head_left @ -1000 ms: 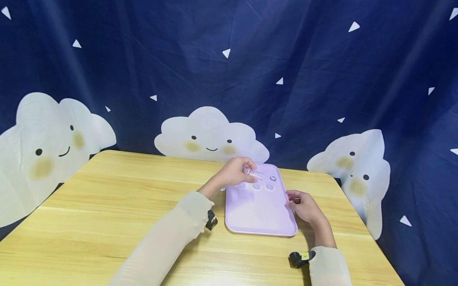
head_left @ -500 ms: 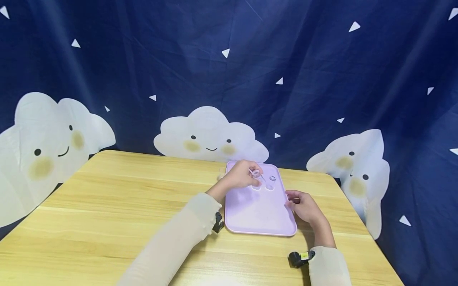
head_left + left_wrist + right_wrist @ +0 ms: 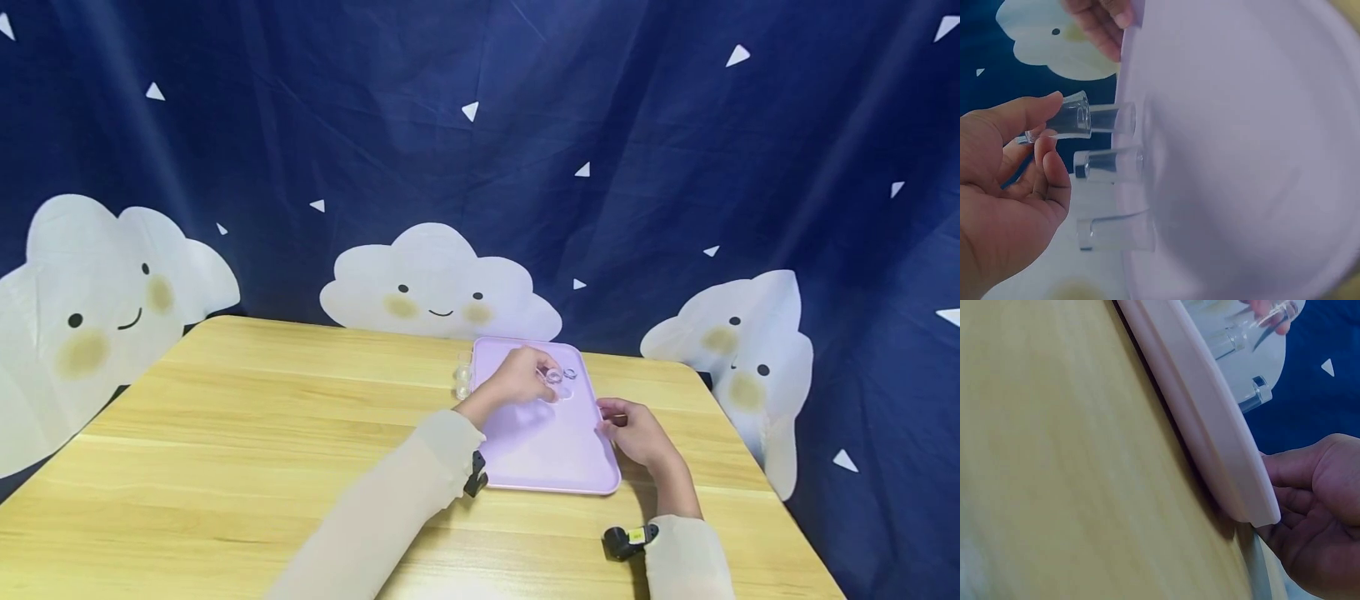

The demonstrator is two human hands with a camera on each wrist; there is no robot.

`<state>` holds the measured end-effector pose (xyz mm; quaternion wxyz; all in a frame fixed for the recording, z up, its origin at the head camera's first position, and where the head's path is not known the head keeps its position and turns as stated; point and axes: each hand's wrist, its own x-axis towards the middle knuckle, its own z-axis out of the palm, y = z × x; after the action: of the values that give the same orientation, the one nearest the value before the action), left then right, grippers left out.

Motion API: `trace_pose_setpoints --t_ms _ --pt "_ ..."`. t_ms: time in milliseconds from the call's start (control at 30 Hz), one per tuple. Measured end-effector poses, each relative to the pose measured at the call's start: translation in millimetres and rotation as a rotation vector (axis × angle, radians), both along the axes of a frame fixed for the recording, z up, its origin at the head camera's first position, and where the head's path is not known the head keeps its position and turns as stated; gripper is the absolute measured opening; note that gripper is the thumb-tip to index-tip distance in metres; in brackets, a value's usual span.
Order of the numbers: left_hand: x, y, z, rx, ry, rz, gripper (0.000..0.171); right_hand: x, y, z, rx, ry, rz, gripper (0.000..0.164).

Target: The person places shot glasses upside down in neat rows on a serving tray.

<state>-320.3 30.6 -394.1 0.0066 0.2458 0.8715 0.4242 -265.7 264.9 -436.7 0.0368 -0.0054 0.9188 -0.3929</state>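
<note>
My left hand (image 3: 520, 377) pinches a small clear glass (image 3: 1074, 117) over the far half of a lilac tray (image 3: 551, 454). Its wide mouth faces the tray in the left wrist view. Behind that mouth is another clear glass (image 3: 1113, 119), standing mouth down on the tray; I cannot tell whether the two touch. Two more upturned glasses stand in a row beside it, a middle glass (image 3: 1110, 164) and an end glass (image 3: 1119, 232). My right hand (image 3: 636, 429) grips the tray's right edge, with thumb and fingers at the rim.
More clear glassware (image 3: 463, 377) stands just left of the tray on the wooden table (image 3: 300, 417). A dark blue curtain (image 3: 420, 125) with clouds hangs behind the table's far edge. Small black cameras are on both wrists.
My left hand has moved right across the row with the glass, which has turned from lying sideways to mouth down. The clear glassware left of the tray is now uncovered. The right hand stays put.
</note>
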Motion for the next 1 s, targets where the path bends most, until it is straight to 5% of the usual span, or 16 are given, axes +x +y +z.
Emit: trace_pose_setpoints --t_ms 500,1000 --pt "2.4 27 -18.3 -0.023 -0.028 -0.016 0.032 -2.3 3 -3.3 -0.029 0.039 0.04 0.041" --pt "8.4 39 -24.1 -0.104 -0.047 -0.012 0.03 -2.0 3 -3.3 -0.03 0.056 0.048 0.04"
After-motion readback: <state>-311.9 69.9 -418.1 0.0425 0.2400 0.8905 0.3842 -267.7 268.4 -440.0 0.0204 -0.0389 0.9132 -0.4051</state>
